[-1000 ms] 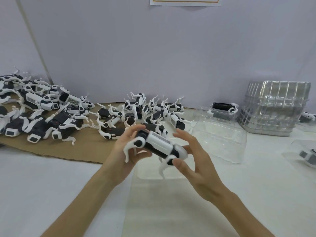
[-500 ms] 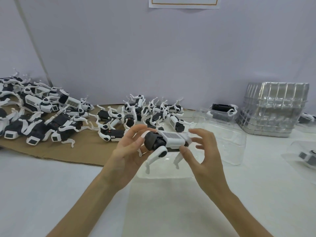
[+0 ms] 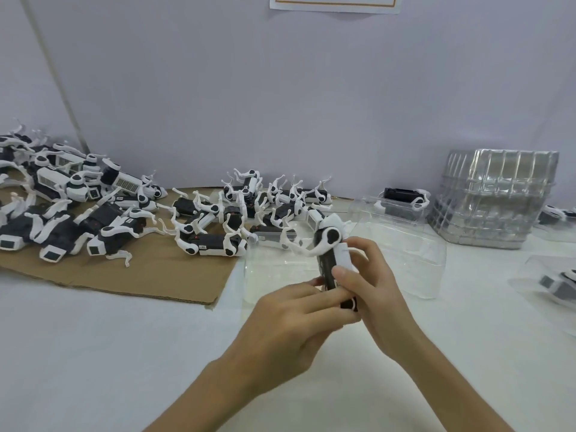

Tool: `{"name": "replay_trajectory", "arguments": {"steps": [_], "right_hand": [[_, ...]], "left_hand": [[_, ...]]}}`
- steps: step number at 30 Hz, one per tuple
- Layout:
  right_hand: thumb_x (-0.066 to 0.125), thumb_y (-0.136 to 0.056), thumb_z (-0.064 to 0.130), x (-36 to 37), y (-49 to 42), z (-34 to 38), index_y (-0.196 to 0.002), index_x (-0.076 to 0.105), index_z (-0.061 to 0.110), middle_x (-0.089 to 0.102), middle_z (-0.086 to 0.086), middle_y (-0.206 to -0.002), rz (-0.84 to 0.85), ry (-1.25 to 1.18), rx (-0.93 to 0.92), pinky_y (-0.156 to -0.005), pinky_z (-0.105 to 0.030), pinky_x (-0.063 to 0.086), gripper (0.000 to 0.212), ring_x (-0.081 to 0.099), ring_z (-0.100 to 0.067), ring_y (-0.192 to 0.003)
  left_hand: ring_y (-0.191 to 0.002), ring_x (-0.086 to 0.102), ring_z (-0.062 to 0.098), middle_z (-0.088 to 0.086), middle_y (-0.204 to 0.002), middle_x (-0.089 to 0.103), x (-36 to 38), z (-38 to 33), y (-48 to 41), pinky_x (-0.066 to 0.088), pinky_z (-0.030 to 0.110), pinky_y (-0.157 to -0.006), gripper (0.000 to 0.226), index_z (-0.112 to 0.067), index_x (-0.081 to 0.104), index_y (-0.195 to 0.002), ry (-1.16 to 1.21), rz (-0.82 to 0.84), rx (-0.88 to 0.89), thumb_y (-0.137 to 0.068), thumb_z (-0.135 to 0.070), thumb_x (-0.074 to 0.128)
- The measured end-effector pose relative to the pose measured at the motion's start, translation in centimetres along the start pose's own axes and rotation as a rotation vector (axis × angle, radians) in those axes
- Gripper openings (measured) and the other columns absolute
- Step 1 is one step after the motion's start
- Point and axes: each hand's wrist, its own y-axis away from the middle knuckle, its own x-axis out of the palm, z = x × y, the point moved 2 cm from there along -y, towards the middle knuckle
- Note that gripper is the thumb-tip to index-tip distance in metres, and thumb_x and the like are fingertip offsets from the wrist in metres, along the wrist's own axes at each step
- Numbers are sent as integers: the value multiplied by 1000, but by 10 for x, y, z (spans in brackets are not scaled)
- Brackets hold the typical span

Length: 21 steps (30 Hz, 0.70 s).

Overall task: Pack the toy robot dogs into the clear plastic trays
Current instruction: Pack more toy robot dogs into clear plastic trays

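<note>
Both hands hold one white and black toy robot dog (image 3: 331,252) upright above an empty clear plastic tray (image 3: 274,275) in front of me. My left hand (image 3: 293,319) grips its lower end from the left. My right hand (image 3: 371,291) pinches the body with thumb and fingers from the right. One white leg sticks out to the left near the top. A second clear tray (image 3: 402,244) lies just behind.
Several loose robot dogs (image 3: 215,213) lie piled on brown cardboard (image 3: 149,275) at the left and middle back. A stack of clear trays (image 3: 492,198) stands at the back right. Trays with a dog inside sit behind (image 3: 402,198) and at the right edge (image 3: 558,282).
The dog has been turned from lying sideways between the hands to standing on end, and both hands have shifted right and lower over the tray.
</note>
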Motion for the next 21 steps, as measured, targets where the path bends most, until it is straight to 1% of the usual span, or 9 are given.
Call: {"name": "replay_trajectory", "arguments": {"steps": [3,5,7,10,12,13,16,18,21], "right_hand": [[77,-78,13,-6,-3,3,-119,56,18,70,-10,-106,-100,7,-21,-75,-53,55,46,72,-35,-89],[65,-87,12,-12,-5,5,-120,58,15,73,-9,-101,-192,-18,-32,-75,-47,55,33,73,-31,-88],[56,-95,11,-20,-8,6,-123,60,13,73,-10,-105,-255,-43,-15,-75,-40,53,28,72,-27,-92],[48,-101,16,-26,-10,6,-127,60,12,70,-9,-105,-284,-127,32,-74,-34,50,29,68,-19,-92],[45,-102,21,-28,-11,4,-127,59,11,69,-8,-107,-304,-260,81,-80,-34,50,30,67,-22,-94],[45,-103,23,-29,-11,4,-128,59,10,69,-9,-110,-318,-332,110,-83,-35,49,31,67,-23,-95],[52,-97,28,-31,-12,6,-123,63,7,69,-11,-108,-352,-510,163,-86,-35,44,35,70,-21,-88],[59,-88,20,-31,-11,9,-117,63,5,69,-10,-106,-348,-531,136,-80,-31,44,33,69,-19,-84],[52,-88,-2,-36,-11,13,-122,54,3,69,-11,-112,-367,-454,45,-77,-29,49,34,70,-19,-90]], "left_hand": [[-107,66,17,-6,-134,64,-2,5,2,54,31,-87,24,-15,70,-118,12,0,-30,-96,-12,64],[-112,65,14,-3,-126,68,-9,13,3,54,31,-91,20,-14,71,-113,13,-116,-117,-96,-16,61],[-105,66,14,-2,-111,70,-19,28,5,53,33,-89,18,-11,74,-101,-50,-261,-245,-95,-17,58],[-113,58,7,-8,-116,64,-32,57,12,43,21,-98,19,-17,71,-103,-76,-358,-554,-94,-22,55],[-120,47,-9,-15,-126,56,-32,75,22,35,9,-97,18,-25,67,-111,4,-299,-754,-96,-25,57],[-119,45,-12,-17,-126,54,-29,83,27,35,9,-96,15,-29,65,-111,42,-245,-831,-98,-27,58],[-111,57,1,-20,-122,58,-18,96,41,43,23,-84,14,-38,60,-109,226,-99,-1036,-98,-31,58],[-108,59,0,-26,-124,55,-12,94,43,47,24,-81,29,-44,57,-112,320,-33,-1053,-95,-22,61],[-105,57,-9,-30,-125,51,-5,87,41,48,24,-89,44,-50,57,-113,337,86,-943,-90,-13,63]]}}
